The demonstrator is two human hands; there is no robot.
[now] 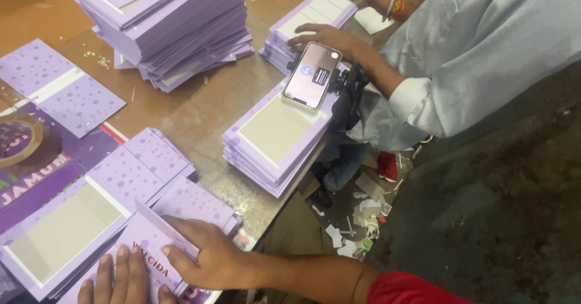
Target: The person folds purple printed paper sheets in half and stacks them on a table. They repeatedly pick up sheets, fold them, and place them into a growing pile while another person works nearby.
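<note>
The wooden table takes up most of the view, brown and scuffed, with lilac card everywhere on it. Biggest pile is the tall stack of purple flats at the far end, fanned out and leaning a bit. Next down is the medium stack sitting at the table's edge, with a phone on a small stand right above it. A co-worker in a grey shirt has one hand resting on another low stack beyond that.

Closer to you, at the bottom left, there's the purple dotted card you're working on, lying on top of a spread of similar flats.

Your right hand is pinching the raised flap of that card, thumb under and fingers over, so the fold stands up just at your fingertips. Your left hand is flat and open, palm down, pressing the same card just beside the right, not gripping anything.
</note>
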